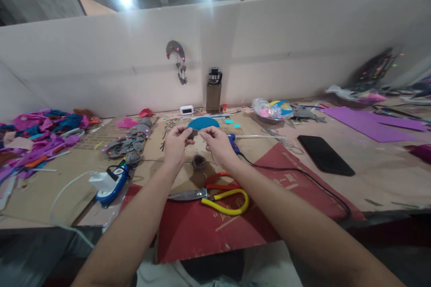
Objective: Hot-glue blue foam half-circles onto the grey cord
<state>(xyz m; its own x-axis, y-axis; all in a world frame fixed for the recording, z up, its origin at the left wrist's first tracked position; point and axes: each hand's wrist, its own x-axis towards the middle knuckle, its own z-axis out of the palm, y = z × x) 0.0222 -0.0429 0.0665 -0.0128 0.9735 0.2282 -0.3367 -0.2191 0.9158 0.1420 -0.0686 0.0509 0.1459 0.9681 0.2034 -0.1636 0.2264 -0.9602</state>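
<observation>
My left hand (178, 142) is closed in a pinch on a small dark grey piece (192, 134) that looks like felt. Close beside it, my right hand (215, 142) pinches too, but whatever lies between its fingertips is too small to make out. Just beyond both hands is a blue disc (204, 123). Below them sits a small roll of grey cord (198, 162). Large scissors (188, 195) with red and yellow handles lie on a red board (188, 237) under my forearms. A blue glue gun (235, 144) rests at my right wrist, partly hidden.
Left are a blue-and-white power strip (114, 186), grey felt pieces (129, 139) and a pile of coloured scraps (37, 139). A brown bottle (213, 92) stands at the wall. Right are a bowl (271, 116), a black phone (325, 154) and purple sheets (367, 123).
</observation>
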